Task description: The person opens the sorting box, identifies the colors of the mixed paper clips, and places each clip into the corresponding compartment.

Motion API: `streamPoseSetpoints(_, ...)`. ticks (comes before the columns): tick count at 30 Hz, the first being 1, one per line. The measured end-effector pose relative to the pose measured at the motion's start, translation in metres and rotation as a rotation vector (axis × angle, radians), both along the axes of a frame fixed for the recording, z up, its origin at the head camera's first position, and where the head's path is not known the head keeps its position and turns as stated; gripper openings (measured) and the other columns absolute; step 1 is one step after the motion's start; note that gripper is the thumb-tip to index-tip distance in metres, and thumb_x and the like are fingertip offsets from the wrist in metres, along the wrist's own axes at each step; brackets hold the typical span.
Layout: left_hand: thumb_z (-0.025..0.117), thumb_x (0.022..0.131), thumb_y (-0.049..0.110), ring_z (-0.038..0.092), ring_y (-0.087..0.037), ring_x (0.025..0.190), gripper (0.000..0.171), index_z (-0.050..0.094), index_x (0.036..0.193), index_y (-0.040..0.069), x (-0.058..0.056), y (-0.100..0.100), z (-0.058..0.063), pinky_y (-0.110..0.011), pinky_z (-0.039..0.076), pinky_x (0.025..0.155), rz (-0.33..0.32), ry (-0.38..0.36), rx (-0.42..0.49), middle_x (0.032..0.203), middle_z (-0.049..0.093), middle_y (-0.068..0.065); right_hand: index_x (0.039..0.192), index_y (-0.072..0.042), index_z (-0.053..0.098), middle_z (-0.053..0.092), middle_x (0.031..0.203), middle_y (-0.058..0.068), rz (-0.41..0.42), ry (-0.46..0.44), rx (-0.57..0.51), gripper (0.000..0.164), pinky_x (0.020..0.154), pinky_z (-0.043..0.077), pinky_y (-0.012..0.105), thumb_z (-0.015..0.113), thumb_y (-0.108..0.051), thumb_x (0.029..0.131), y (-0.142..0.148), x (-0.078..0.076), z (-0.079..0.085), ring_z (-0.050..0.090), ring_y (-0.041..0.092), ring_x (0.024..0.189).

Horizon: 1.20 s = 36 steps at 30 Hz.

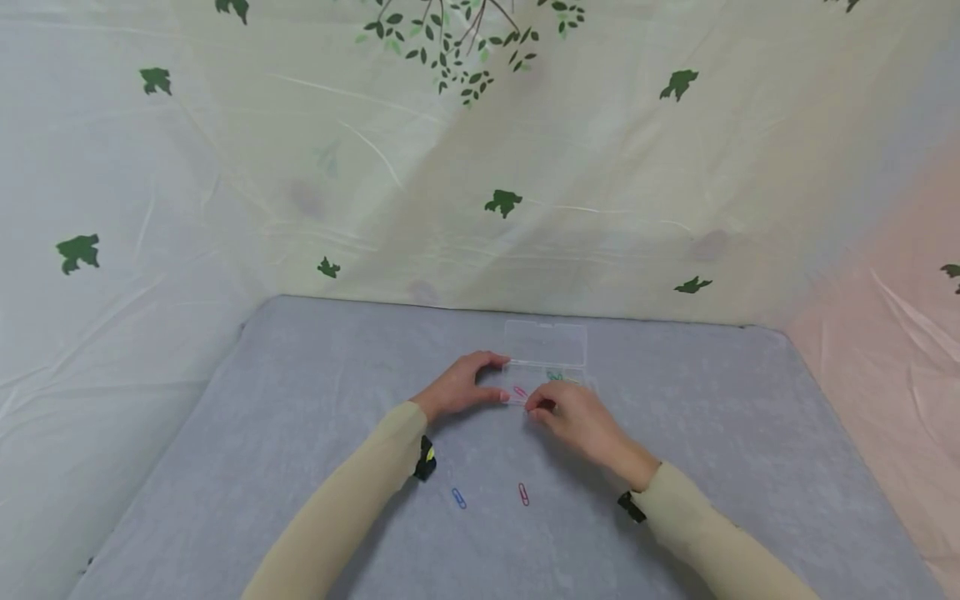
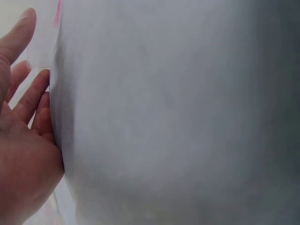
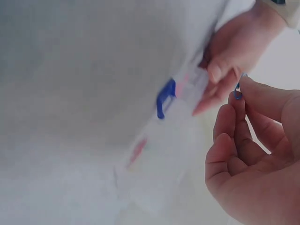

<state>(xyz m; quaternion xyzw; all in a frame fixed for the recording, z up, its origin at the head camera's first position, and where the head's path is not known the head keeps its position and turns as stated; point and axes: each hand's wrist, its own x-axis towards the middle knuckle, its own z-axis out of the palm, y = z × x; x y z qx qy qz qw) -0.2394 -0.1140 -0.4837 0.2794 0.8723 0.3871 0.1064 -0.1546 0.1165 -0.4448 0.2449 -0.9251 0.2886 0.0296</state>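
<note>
A clear plastic box [image 1: 544, 364] lies on the grey cloth with its lid [image 1: 546, 342] thrown back. Inside, a pink paper clip [image 1: 521, 392] is at the left and green paper clips [image 1: 555, 377] are at the back. My left hand [image 1: 467, 385] holds the box's left end, thumb at the front corner and forefinger at the rear. Over the front edge, my right hand [image 1: 581, 417] pinches a blue paper clip [image 3: 238, 89] between thumb and fingertips. A blurred blue piece [image 3: 166, 96] shows by the box in the right wrist view.
On the cloth nearer the person lie a blue paper clip [image 1: 459, 498] and a red paper clip [image 1: 523, 494], between the forearms. Behind the grey-covered table [image 1: 337, 350] hangs a pale curtain [image 1: 420, 242] with green leaf prints.
</note>
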Motion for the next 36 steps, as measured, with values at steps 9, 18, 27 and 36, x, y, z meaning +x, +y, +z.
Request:
streamPoseSetpoints(9,0.079,0.094,0.025,0.048,-0.027,0.141,0.06,0.056,0.146,0.008,0.002,0.0,0.003,-0.042,0.032,0.121,-0.001,-0.016,0.009,0.145,0.058,-0.011,0.099,-0.008,0.078,0.074,0.096,0.002,-0.114,-0.004,-0.104,0.005,0.071,0.054,0.034,0.074,-0.007,0.096,0.011,-0.012,0.013,0.063,0.014,0.082)
streamPoseSetpoints(18,0.079,0.094,0.025,0.047,-0.026,0.141,0.06,0.055,0.148,0.008,0.006,0.0,0.007,-0.042,0.033,0.121,0.012,-0.045,0.007,0.146,0.057,-0.01,0.102,-0.006,0.077,0.072,0.095,0.005,-0.168,-0.035,-0.139,0.007,0.059,0.05,0.028,0.072,-0.007,0.098,0.014,-0.024,0.016,0.061,0.013,0.068)
streamPoseSetpoints(27,0.079,0.095,0.024,0.048,-0.027,0.14,0.059,0.056,0.147,0.007,0.009,0.001,0.01,-0.042,0.033,0.12,0.012,-0.049,0.018,0.146,0.058,-0.011,0.106,-0.006,0.077,0.073,0.099,0.007,-0.2,-0.098,-0.164,0.01,0.054,0.053,0.029,0.069,-0.009,0.099,0.011,-0.037,0.015,0.062,0.01,0.061)
streamPoseSetpoints(36,0.079,0.095,0.024,0.049,-0.027,0.139,0.06,0.055,0.147,0.007,0.009,0.0,0.009,-0.043,0.034,0.12,0.009,-0.059,0.029,0.145,0.058,-0.011,0.109,-0.005,0.077,0.073,0.101,0.011,-0.218,-0.146,-0.158,0.013,0.051,0.054,0.031,0.068,-0.006,0.099,0.008,-0.049,0.009,0.06,0.012,0.054)
